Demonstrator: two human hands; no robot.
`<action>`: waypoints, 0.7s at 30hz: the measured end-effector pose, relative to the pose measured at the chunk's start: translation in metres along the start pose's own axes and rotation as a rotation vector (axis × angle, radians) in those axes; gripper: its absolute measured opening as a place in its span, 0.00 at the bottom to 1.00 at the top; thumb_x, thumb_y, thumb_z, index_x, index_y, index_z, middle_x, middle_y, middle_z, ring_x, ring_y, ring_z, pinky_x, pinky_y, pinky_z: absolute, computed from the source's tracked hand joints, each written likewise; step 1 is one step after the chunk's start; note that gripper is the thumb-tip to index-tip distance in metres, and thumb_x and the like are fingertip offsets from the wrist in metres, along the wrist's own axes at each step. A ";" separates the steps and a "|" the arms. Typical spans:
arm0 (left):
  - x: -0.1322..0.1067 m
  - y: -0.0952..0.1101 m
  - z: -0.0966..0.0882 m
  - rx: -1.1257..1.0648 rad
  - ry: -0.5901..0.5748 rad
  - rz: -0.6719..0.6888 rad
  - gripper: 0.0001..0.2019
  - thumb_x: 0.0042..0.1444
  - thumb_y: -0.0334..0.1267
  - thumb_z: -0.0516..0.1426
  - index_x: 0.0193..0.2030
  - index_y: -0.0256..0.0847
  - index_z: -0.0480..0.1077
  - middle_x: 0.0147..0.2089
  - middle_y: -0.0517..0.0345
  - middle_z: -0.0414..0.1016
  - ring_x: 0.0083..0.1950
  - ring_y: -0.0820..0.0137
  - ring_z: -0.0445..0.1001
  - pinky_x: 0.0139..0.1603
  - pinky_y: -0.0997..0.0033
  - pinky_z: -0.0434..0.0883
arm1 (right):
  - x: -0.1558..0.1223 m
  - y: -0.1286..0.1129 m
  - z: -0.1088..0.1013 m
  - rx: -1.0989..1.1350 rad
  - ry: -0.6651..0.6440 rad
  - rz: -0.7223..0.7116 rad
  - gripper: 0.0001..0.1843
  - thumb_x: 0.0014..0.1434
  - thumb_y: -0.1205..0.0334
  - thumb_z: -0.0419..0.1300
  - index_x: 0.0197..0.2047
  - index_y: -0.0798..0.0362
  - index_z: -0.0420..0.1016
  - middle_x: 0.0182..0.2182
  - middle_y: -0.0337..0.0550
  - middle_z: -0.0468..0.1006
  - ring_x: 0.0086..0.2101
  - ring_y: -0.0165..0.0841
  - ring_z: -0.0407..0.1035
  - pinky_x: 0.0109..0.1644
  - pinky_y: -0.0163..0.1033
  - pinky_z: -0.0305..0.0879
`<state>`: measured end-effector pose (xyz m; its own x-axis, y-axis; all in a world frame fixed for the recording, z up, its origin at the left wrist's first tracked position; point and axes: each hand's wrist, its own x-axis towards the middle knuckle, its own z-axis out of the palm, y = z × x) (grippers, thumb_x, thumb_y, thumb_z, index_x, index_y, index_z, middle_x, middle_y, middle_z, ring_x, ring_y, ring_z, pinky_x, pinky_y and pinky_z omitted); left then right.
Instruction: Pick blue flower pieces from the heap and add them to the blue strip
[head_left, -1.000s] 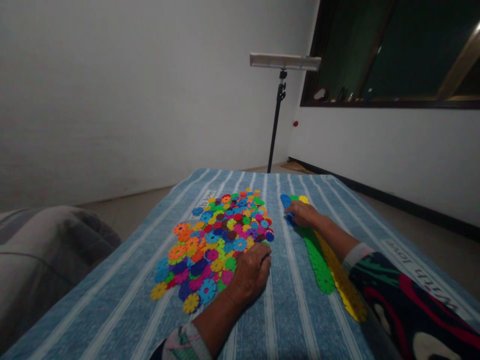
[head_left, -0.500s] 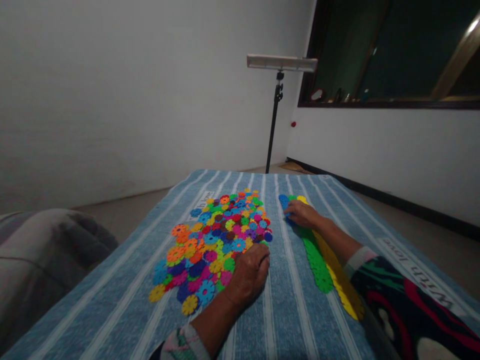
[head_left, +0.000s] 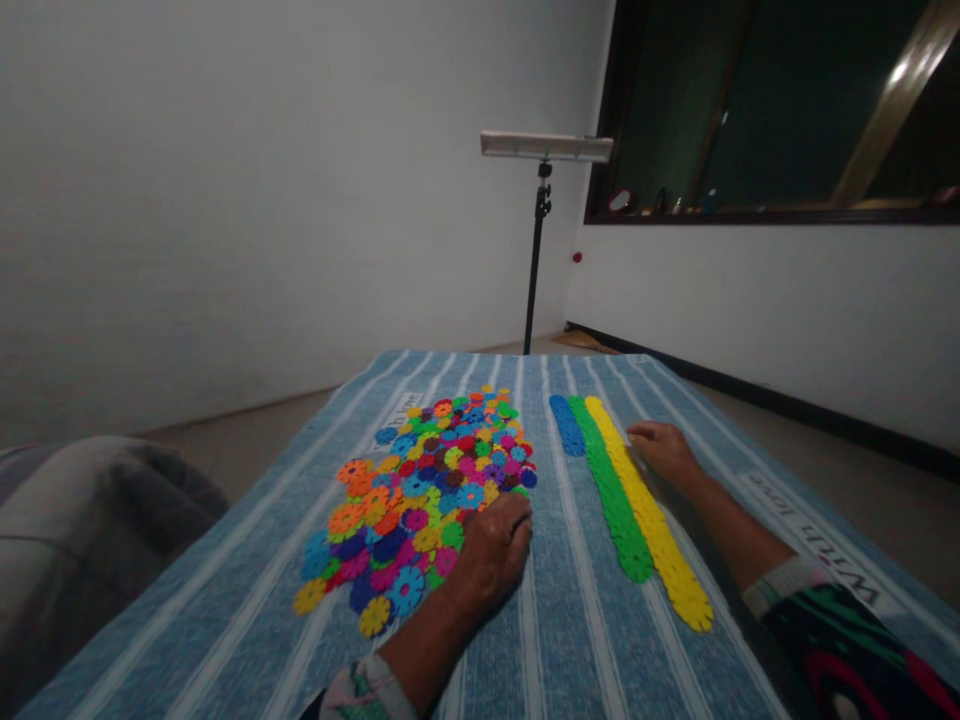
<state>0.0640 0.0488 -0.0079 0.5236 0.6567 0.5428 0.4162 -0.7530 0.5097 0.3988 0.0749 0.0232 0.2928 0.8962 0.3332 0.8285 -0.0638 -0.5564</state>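
Beside the right edge of a pile of flower-shaped plastic discs (head_left: 450, 460) in many colours, my left hand (head_left: 495, 545) rests on the cloth with its fingers curled in. Whatever may be inside that hand is hidden. My right hand (head_left: 664, 447) is just right of the yellow row of overlapping discs (head_left: 660, 540), its fingers bent and pressed together, with nothing visible in them. Left of the yellow row lie a long green row (head_left: 619, 510) and a short blue row (head_left: 568, 425), side by side at their far ends.
A blue and white striped cloth (head_left: 600, 670) covers the table. Beyond its far edge stands a lamp (head_left: 546, 146) on a black pole. Grey fabric (head_left: 97, 550) bulges at the left, and a dark window (head_left: 787, 100) is at the upper right.
My right hand has moved right, off the blue row and across to the far side of the yellow row, uncovering all three rows. My left hand stays by the pile. The view has shifted slightly.
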 end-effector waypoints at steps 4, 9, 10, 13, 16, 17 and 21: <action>-0.001 0.000 0.001 0.038 -0.002 -0.004 0.10 0.60 0.30 0.50 0.37 0.40 0.72 0.39 0.51 0.78 0.42 0.66 0.77 0.46 0.65 0.74 | -0.023 0.030 0.001 0.036 0.101 0.100 0.17 0.51 0.58 0.53 0.34 0.53 0.83 0.35 0.46 0.85 0.39 0.42 0.78 0.47 0.44 0.72; -0.004 0.003 0.001 0.042 -0.006 0.011 0.11 0.60 0.31 0.50 0.39 0.39 0.74 0.41 0.48 0.79 0.46 0.64 0.78 0.50 0.64 0.75 | -0.041 0.055 0.003 0.078 0.204 0.169 0.19 0.48 0.51 0.54 0.32 0.52 0.82 0.36 0.48 0.84 0.41 0.44 0.77 0.48 0.46 0.71; -0.004 0.004 0.000 0.033 0.001 0.003 0.10 0.60 0.31 0.50 0.40 0.39 0.74 0.43 0.47 0.80 0.47 0.64 0.78 0.51 0.63 0.75 | -0.043 0.057 0.005 0.087 0.213 0.170 0.20 0.47 0.50 0.53 0.32 0.52 0.82 0.36 0.48 0.84 0.41 0.44 0.77 0.49 0.46 0.71; -0.002 0.007 -0.002 -0.034 0.015 -0.069 0.11 0.59 0.33 0.52 0.45 0.40 0.74 0.46 0.48 0.80 0.48 0.63 0.78 0.53 0.62 0.75 | -0.045 0.058 0.011 0.111 0.221 0.147 0.22 0.47 0.48 0.52 0.32 0.51 0.82 0.38 0.48 0.84 0.42 0.43 0.77 0.50 0.46 0.70; 0.006 0.009 0.004 -0.160 0.002 -0.191 0.15 0.59 0.36 0.54 0.51 0.41 0.73 0.50 0.48 0.79 0.51 0.63 0.78 0.56 0.60 0.73 | -0.046 0.057 0.016 0.126 0.212 0.115 0.21 0.46 0.48 0.52 0.30 0.50 0.81 0.37 0.47 0.83 0.41 0.42 0.76 0.49 0.46 0.70; 0.011 0.009 0.009 -0.213 -0.009 -0.234 0.17 0.58 0.36 0.54 0.54 0.41 0.72 0.53 0.48 0.79 0.54 0.62 0.77 0.58 0.59 0.73 | -0.046 0.057 0.017 0.131 0.211 0.107 0.21 0.46 0.48 0.52 0.30 0.50 0.81 0.37 0.46 0.83 0.40 0.42 0.76 0.49 0.46 0.70; 0.043 0.004 0.044 -0.354 -0.054 -0.389 0.26 0.53 0.34 0.58 0.61 0.43 0.67 0.61 0.47 0.73 0.62 0.60 0.72 0.64 0.56 0.68 | -0.046 0.059 0.018 0.154 0.210 0.093 0.19 0.47 0.49 0.52 0.30 0.49 0.81 0.36 0.45 0.83 0.39 0.40 0.75 0.47 0.45 0.70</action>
<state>0.1202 0.0722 -0.0119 0.4219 0.8749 0.2379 0.3156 -0.3877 0.8660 0.4259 0.0381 -0.0389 0.4703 0.7777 0.4171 0.7156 -0.0595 -0.6959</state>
